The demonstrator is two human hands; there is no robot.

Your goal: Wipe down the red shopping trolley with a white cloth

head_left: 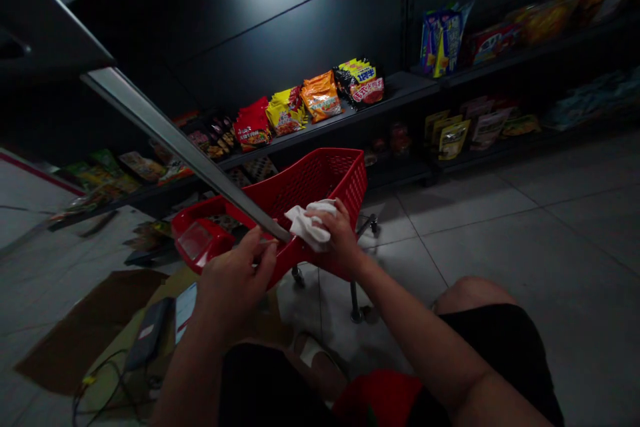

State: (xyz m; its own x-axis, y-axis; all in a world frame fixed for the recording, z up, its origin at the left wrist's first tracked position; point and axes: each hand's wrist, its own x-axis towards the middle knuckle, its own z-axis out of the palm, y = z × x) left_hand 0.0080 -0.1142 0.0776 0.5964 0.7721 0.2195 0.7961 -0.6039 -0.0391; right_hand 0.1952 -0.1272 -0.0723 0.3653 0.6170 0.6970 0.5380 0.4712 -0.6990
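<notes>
A small red plastic shopping cart [293,190] with perforated basket walls stands in front of me. My right hand [343,230] is closed on a crumpled white cloth [313,223], which lies against the cart's near rim. To its left, my left hand [243,273] grips the cart's red edge with bent fingers, thumb on the near side; its fingertips are partly hidden. Between the two hands, a grey metal bar [200,163] slants down from the upper left and meets the cart's rim.
Behind the cart runs a dark shelf [407,85] with orange noodle packets [321,97] and other bagged snacks. At lower left lie a cardboard sheet [85,333], a black power bank-like box [150,333], a phone [185,310] and cables. My knee [475,293] is at right.
</notes>
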